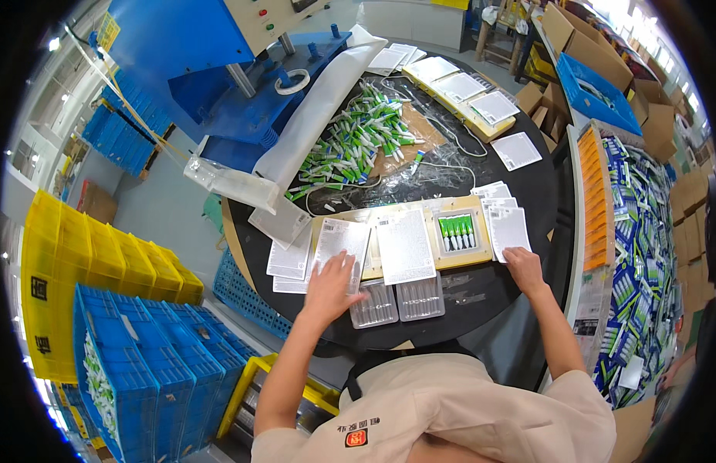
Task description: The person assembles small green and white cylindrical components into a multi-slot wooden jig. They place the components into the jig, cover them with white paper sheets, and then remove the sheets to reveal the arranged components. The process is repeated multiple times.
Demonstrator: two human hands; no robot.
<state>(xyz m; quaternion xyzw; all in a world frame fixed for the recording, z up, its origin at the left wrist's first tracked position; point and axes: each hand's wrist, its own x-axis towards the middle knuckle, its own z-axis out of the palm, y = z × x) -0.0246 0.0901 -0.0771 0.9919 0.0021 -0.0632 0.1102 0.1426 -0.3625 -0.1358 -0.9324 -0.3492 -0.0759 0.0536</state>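
My left hand [331, 287] lies with its fingers spread over the lower part of a white printed card [344, 241] at the left of a long cream fixture [481, 251]. At the stack on the right, my right hand [525, 270] has its fingers closed at the bottom edge of a white card [507, 227]. Between the hands, another card [405, 248] covers the middle of the fixture. A clear tray to its right holds several small green-and-white tubes [457, 228]. Two clear plastic blister trays [374, 308] lie before the fixture, one close to my left thumb.
A heap of green-and-white tubes [366, 133] covers the black round table's [481, 309] far half. Another fixture [460, 91] with cards stands beyond. A blue press [219, 100] rises at far left. Blue crates [153, 370] and yellow crates [103, 258] stack left; packaged tubes [640, 255] fill a right-hand bin.
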